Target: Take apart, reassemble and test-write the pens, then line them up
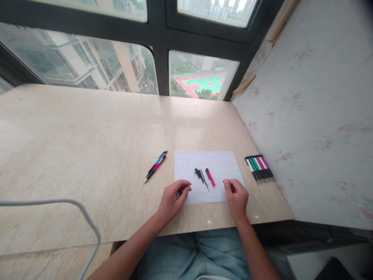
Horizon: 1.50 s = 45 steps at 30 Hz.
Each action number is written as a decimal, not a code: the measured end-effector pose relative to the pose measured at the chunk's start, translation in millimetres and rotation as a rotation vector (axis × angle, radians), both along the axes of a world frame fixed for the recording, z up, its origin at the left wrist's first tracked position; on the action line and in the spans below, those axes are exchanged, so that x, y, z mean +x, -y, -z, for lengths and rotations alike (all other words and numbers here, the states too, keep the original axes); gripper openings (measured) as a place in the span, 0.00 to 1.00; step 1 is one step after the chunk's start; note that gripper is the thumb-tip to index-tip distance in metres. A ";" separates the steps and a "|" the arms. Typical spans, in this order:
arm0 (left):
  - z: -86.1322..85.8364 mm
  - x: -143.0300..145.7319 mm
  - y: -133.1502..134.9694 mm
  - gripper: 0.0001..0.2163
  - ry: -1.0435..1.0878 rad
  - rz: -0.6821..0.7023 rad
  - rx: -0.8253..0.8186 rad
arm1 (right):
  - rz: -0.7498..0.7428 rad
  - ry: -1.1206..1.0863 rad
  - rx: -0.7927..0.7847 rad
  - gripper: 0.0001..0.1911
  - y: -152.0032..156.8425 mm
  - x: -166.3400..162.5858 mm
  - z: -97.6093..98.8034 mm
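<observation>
A sheet of paper (210,196) with lines of handwriting on its upper part lies before me. On it are parts of a pen: a pink barrel (210,178), a thin black refill (204,180) and small black pen pieces (199,175). My left hand (175,197) rests at the paper's left edge, fingers loosely curled, with a gap between thumb and forefinger and nothing visible between them. Over the right part of the sheet, my right hand (236,196) has its fingers curled in and the thumb close to the forefinger; whether something tiny is pinched there cannot be made out.
Two pens, one blue (156,163) and one pink (155,169), lie left of the paper. A row of several pens (259,168) sits to the right near the wall (314,116). A grey cable (72,202) arches at lower left. Windows stand behind the marble-patterned tabletop (87,136).
</observation>
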State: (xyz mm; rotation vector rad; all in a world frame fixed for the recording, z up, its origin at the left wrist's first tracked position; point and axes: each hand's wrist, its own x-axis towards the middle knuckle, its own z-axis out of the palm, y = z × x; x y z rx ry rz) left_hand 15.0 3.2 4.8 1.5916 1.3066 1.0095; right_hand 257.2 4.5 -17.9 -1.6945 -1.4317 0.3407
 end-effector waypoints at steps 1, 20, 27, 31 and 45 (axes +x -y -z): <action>-0.9 -0.3 -0.7 0.06 0.024 -0.006 -0.011 | -0.001 -0.006 0.001 0.15 0.0 0.3 0.4; -2.5 -74.0 -41.3 0.12 -0.912 -0.268 0.337 | 0.026 -0.114 -0.011 0.15 0.0 2.4 1.9; -2.3 -74.9 -39.6 0.11 -0.815 -0.250 0.328 | 0.031 -0.114 -0.023 0.15 0.3 2.5 3.5; 0.2 -75.0 -39.7 0.11 -0.823 -0.253 0.329 | 0.024 -0.117 -0.026 0.15 0.2 3.0 4.5; 1.2 -70.5 -39.5 0.08 -0.702 -0.096 0.257 | 0.017 -0.100 -0.019 0.15 -1.7 0.5 1.3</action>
